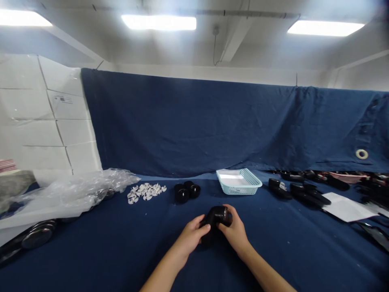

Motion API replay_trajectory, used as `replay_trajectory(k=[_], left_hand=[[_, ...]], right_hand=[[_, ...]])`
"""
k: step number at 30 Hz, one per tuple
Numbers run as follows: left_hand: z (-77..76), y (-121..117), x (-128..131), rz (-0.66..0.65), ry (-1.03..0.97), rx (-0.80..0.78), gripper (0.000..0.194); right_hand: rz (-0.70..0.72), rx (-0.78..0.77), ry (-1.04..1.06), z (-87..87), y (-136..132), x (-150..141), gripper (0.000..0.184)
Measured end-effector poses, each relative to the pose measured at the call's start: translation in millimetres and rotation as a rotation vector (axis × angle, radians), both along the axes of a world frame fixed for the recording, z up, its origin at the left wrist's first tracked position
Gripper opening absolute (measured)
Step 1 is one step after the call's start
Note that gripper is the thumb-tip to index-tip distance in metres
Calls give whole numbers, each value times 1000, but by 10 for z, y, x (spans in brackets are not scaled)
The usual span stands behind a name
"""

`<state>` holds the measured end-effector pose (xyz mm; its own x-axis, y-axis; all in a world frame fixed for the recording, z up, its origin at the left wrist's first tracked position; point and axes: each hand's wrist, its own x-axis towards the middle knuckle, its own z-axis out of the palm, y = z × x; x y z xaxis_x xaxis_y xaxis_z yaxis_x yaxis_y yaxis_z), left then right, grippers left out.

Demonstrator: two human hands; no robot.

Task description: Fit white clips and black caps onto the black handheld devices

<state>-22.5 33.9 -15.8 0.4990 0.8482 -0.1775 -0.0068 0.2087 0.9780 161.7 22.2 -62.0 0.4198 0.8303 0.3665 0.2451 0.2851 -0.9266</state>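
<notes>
A glossy black angled part (215,213) with a thin shiny ring near one end is between my hands, just above the blue-covered table. Its exact kind cannot be made out. My left hand (192,234) is wrapped around its lower, handle-like side, thumb on top. On the other side, the fingers of my right hand (236,230) close around the ringed end. Beyond my hands lie several black round caps (187,192). To their left is a loose pile of small white plastic pieces (146,192).
A light blue plastic basket (240,190) with white paper inside stands behind my right hand. Black parts (306,194) and a white sheet (349,207) lie to the right. Clear plastic bags (91,188) and a black handled device (38,234) are at left. A blue curtain (188,125) hangs behind.
</notes>
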Motion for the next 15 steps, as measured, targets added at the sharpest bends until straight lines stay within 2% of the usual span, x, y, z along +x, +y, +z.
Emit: replay_trajectory(k=[4, 7, 11, 15], left_hand=[[82, -31, -4, -79, -58, -12, 54], [107, -71, 10, -123, -81, 0, 56], [97, -122, 52, -72, -15, 87, 59], [97, -148, 84, -20, -10, 86, 50]], right_hand=[[63, 31, 43, 61, -27, -24, 63], [100, 58, 59, 116, -64, -48, 61], [160, 81, 75, 205, -165, -107, 61], [239, 65, 103, 302, -289, -164, 63]])
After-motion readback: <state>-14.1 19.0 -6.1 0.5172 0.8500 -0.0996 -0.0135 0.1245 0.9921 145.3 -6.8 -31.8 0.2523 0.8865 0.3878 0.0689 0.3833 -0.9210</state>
